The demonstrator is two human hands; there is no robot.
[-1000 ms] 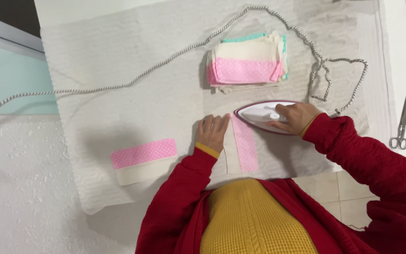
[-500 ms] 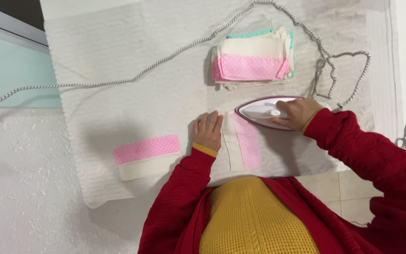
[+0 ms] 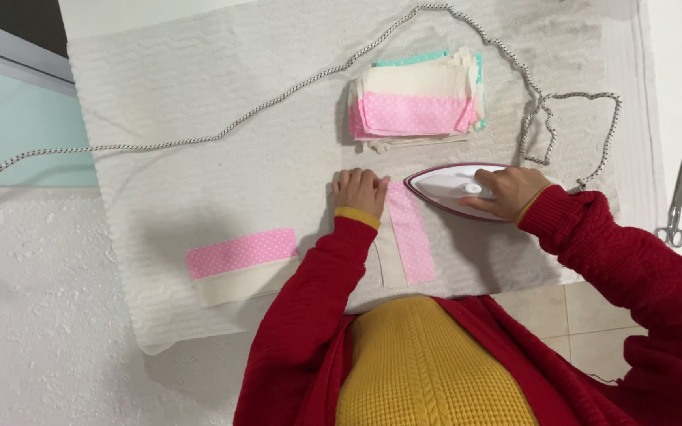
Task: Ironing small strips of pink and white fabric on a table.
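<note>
Iron (image 3: 455, 188), white with a dark red rim, lies on the pale towel (image 3: 199, 110) with its tip just beside the upper end of the pink-and-cream fabric strip (image 3: 409, 241). My right hand (image 3: 508, 192) closes over its handle, hiding most of it. My left hand (image 3: 359, 190) rests flat and open on the strip's cream side; my sleeve covers part of that edge. Its cord (image 3: 278, 102) runs off left. Beyond: stacked fabric pieces (image 3: 416, 101), a second strip (image 3: 242, 264), scissors (image 3: 676, 205).

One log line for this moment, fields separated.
right hand: grips iron | left hand: flat on pink-cream strip | stack: behind
</note>
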